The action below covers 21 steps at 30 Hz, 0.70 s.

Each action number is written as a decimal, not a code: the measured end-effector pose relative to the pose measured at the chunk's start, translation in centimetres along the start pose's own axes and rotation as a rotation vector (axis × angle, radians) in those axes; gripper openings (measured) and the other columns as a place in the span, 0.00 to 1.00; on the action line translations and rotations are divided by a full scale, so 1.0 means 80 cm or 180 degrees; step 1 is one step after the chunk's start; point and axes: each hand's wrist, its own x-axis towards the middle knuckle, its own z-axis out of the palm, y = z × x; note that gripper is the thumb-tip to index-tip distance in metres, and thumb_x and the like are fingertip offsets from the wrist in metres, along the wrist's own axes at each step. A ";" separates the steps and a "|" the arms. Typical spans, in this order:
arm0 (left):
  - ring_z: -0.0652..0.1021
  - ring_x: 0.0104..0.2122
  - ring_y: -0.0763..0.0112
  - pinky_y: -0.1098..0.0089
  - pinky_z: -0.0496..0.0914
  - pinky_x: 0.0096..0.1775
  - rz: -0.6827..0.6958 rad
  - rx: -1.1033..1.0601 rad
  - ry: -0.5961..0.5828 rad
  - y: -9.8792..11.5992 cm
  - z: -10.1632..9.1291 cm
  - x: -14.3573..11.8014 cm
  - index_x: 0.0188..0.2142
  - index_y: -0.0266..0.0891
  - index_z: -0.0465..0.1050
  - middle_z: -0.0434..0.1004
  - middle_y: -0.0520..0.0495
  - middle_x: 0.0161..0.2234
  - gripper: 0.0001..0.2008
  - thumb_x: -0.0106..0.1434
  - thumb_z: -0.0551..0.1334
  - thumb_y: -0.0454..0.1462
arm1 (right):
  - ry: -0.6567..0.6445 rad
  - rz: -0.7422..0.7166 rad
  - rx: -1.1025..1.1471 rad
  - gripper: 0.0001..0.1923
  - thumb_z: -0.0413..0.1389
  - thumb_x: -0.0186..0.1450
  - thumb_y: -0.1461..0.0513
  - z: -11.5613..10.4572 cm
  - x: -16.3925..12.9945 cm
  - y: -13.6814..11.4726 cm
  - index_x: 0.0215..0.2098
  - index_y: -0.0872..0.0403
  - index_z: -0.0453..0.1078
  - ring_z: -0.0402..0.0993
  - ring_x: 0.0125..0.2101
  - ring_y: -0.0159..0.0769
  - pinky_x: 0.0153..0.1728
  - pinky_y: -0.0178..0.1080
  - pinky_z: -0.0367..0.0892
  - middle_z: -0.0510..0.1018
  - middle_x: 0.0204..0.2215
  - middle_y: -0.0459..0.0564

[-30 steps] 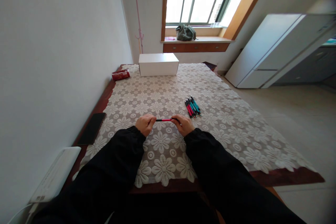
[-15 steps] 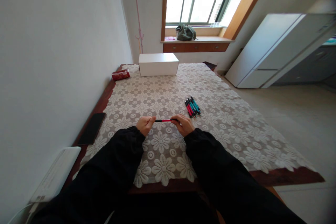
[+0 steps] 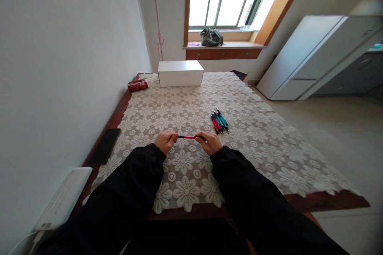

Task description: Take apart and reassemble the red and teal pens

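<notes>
A slim red and black pen lies crosswise between my two hands, above the lace tablecloth. My left hand pinches its black end, and my right hand grips the other end beside the red part. The fingers cover both tips. Just beyond my right hand, several pens with red, teal and black barrels lie side by side on the cloth.
A white box stands at the table's far end, with a dark red packet to its left. Along the left edge lie a black phone-like slab and a white device with a cable. A wall borders that side.
My left hand has shifted very slightly at the pen's black end. The right hand, the pen and the group of pens look almost unchanged.
</notes>
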 end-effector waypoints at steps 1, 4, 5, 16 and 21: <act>0.72 0.28 0.71 0.70 0.64 0.33 0.0038 0.0009 0.0040 -0.002 0.000 0.000 0.22 0.39 0.70 0.71 0.49 0.23 0.22 0.69 0.50 0.43 | -0.0006 0.0064 0.0032 0.13 0.52 0.68 0.55 0.000 0.000 0.000 0.36 0.53 0.75 0.71 0.28 0.35 0.32 0.35 0.63 0.77 0.28 0.49; 0.73 0.29 0.70 0.70 0.65 0.34 0.0085 0.0086 0.0167 -0.006 0.002 -0.001 0.25 0.39 0.75 0.74 0.48 0.25 0.19 0.68 0.53 0.43 | -0.0005 0.0270 0.0127 0.13 0.53 0.67 0.54 0.000 0.001 -0.001 0.34 0.53 0.75 0.68 0.24 0.33 0.28 0.34 0.60 0.75 0.23 0.47; 0.73 0.29 0.70 0.70 0.65 0.34 0.0083 0.0117 0.0202 -0.007 0.003 -0.001 0.26 0.39 0.76 0.74 0.48 0.25 0.18 0.68 0.54 0.43 | -0.0015 0.0334 0.0167 0.14 0.53 0.67 0.54 0.000 0.002 -0.002 0.33 0.53 0.75 0.66 0.22 0.32 0.27 0.34 0.59 0.74 0.21 0.46; 0.72 0.27 0.71 0.70 0.67 0.32 0.0093 0.0104 0.0336 -0.003 0.005 -0.002 0.32 0.40 0.80 0.75 0.49 0.24 0.18 0.66 0.58 0.49 | -0.0080 0.0829 0.0708 0.19 0.51 0.66 0.51 -0.004 0.005 -0.004 0.28 0.54 0.74 0.58 0.19 0.29 0.21 0.33 0.53 0.64 0.15 0.41; 0.72 0.27 0.71 0.70 0.64 0.31 -0.0010 0.0345 0.0222 0.001 0.003 -0.002 0.25 0.40 0.74 0.73 0.49 0.23 0.23 0.69 0.51 0.47 | 0.0138 0.0725 0.0681 0.17 0.52 0.66 0.51 -0.001 0.005 -0.003 0.29 0.54 0.73 0.63 0.20 0.31 0.24 0.33 0.59 0.69 0.17 0.43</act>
